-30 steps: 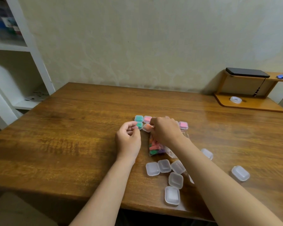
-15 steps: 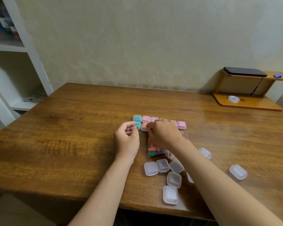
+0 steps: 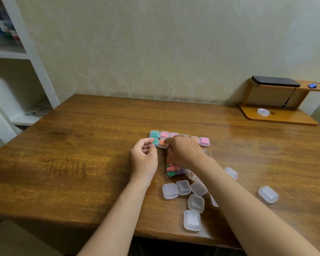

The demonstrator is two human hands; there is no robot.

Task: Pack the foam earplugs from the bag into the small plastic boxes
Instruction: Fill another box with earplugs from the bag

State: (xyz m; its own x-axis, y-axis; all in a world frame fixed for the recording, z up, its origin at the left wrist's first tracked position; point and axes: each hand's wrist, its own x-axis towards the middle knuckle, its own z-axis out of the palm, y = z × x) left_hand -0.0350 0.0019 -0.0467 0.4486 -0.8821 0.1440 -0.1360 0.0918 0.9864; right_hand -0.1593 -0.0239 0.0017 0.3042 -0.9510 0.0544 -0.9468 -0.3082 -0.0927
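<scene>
Two rows of small clear boxes filled with coloured earplugs stand mid-table, among them a teal one (image 3: 154, 134) and a pink one (image 3: 204, 141). My left hand (image 3: 143, 159) is curled, its thumb and fingertips pinching the edge of a green-filled box (image 3: 155, 142). My right hand (image 3: 185, 151) reaches over the rows and its curled fingertips hold an orange-filled box (image 3: 162, 144) right beside the green one. The clear bag of earplugs (image 3: 172, 169) lies under my right wrist, partly hidden. Several empty boxes (image 3: 182, 187) lie nearer me.
The wooden table (image 3: 81, 154) has its front edge close to the empty boxes; one empty box (image 3: 192, 220) sits almost at it. Two more empty boxes (image 3: 268, 194) lie right of my arm. A wooden stand (image 3: 277, 115) is at the back right, a white shelf (image 3: 17, 58) at left.
Both hands stay at the filled rows. My right fingertips have slid a little left onto the orange-filled box; my left hand has barely moved.
</scene>
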